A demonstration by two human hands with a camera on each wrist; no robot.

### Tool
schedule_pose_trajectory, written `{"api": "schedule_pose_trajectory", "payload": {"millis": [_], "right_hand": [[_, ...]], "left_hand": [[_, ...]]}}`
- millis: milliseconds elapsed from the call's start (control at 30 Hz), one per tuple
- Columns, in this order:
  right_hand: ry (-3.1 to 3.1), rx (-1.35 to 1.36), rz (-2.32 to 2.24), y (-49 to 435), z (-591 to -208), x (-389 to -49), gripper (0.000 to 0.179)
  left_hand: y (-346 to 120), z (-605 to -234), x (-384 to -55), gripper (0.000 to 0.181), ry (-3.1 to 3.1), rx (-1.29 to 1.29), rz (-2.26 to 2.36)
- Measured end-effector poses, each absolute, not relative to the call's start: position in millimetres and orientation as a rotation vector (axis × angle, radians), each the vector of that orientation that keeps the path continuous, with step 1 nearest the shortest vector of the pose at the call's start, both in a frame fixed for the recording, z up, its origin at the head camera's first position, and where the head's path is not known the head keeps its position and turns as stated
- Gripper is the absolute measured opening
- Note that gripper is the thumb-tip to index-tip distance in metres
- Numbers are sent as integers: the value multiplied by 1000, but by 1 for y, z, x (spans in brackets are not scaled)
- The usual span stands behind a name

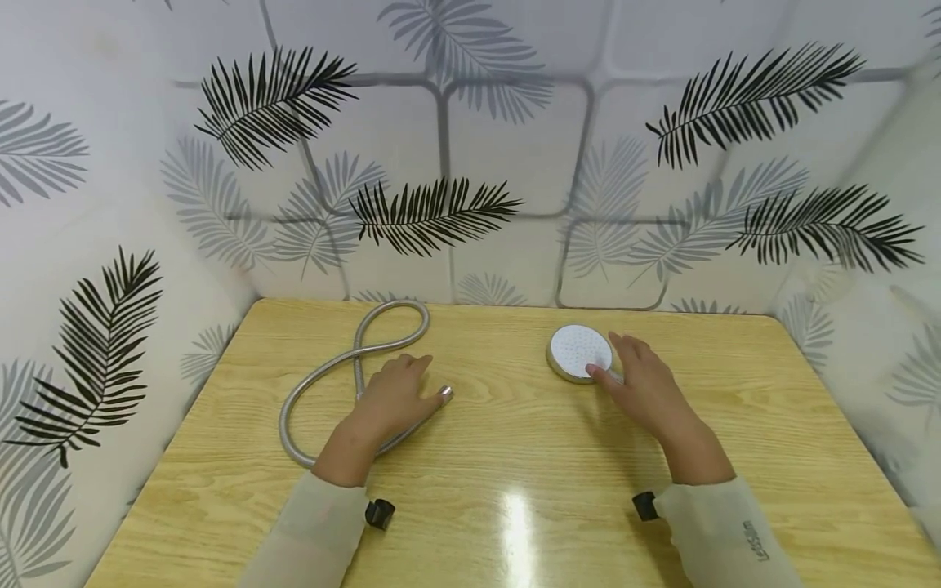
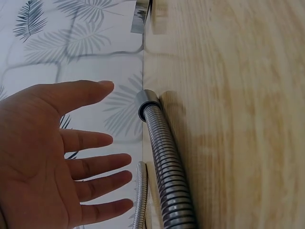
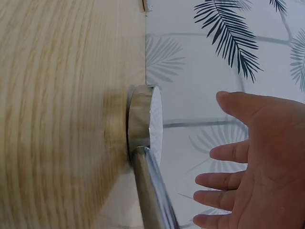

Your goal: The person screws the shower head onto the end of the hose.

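A coiled metal shower hose lies on the left of the wooden table, one end fitting pointing right. Over that end hovers my left hand, its fingers spread; the left wrist view shows a gap between palm and hose. On the right lies a round shower head, white nozzle face up, with a chrome handle that my hand partly hides in the head view. My right hand hangs above the handle, fingers extended and apart from it in the right wrist view.
The light wooden table meets a leaf-patterned wall covering at its back edge, and similar covering rises at both sides. A dark clip sits at the left cuff, another at the right cuff.
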State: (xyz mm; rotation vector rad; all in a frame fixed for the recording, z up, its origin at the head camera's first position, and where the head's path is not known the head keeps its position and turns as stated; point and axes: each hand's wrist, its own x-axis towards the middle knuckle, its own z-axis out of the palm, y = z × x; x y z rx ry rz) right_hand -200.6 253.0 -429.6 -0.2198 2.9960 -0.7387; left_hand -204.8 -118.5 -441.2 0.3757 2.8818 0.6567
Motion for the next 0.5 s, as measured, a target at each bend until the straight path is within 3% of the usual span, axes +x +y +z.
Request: {"api": "schedule_pose_trajectory", "payload": {"millis": [500], "right_hand": [[2922, -149, -578, 259, -448, -205, 67]], "left_hand": [[-118, -450, -200, 67, 2854, 331, 614]]}}
